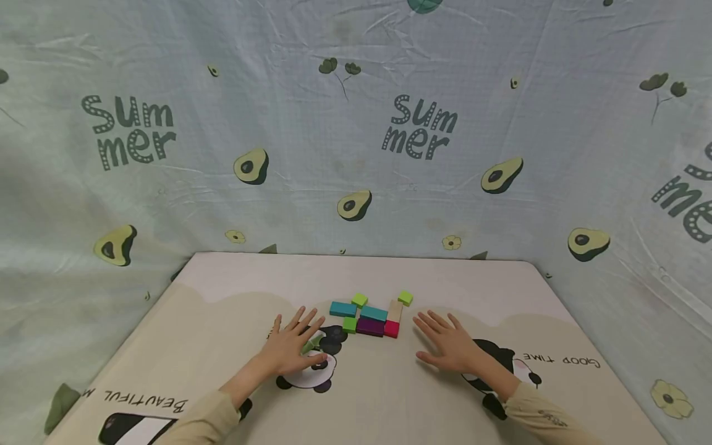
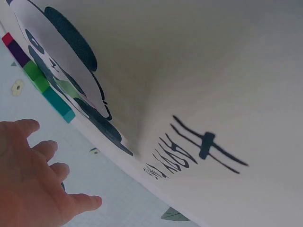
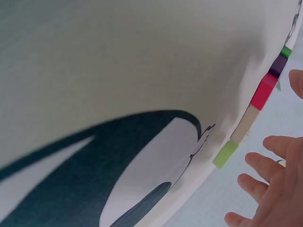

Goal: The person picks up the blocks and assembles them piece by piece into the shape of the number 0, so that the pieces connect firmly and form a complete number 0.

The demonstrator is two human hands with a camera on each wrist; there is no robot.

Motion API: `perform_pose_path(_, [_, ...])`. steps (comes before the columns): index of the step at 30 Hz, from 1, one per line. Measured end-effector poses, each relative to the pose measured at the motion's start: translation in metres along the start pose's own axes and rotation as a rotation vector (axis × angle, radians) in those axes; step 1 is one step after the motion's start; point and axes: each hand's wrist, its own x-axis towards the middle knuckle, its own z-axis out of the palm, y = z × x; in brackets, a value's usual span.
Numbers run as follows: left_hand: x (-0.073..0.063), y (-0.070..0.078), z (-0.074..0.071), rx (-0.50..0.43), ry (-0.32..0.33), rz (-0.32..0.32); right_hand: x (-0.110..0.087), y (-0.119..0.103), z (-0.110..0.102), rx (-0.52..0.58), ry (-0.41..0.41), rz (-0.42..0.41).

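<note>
My left hand (image 1: pixel 292 351) is spread flat with straight fingers, left of a cluster of coloured blocks. On the other side my right hand (image 1: pixel 449 343) is spread too, fingers apart and nothing held. Between and beyond them lie two teal blocks (image 1: pixel 343 309), a purple block (image 1: pixel 370 327), a red block (image 1: pixel 392 329), a plain wooden block (image 1: pixel 395 311) and several small green cubes (image 1: pixel 349 325). One green cube (image 1: pixel 405 298) sits at the far right end. In the right wrist view, the fingers of the right hand (image 3: pixel 279 184) show near the red block (image 3: pixel 264 91).
The blocks lie on a pale table (image 1: pixel 367 395) printed with pandas and lettering. Behind and at both sides hangs a light cloth (image 1: pixel 300 204) with avocados and "summer" printed on it. The table's far edge runs just past the blocks.
</note>
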Motion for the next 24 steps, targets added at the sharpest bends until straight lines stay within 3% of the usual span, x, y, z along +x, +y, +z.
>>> perform_pose_path(6, [0.001,-0.002,0.000,0.002,-0.001,0.022,0.003,-0.003,0.001,-0.002,0.039,-0.040])
perform_pose_path(17, [0.003,0.000,-0.001,0.029,-0.031,0.061,0.007,-0.008,-0.001,-0.010,0.000,-0.033])
perform_pose_path(24, [0.006,0.004,-0.001,0.047,-0.038,0.090,0.012,-0.012,-0.001,-0.008,0.067,-0.095])
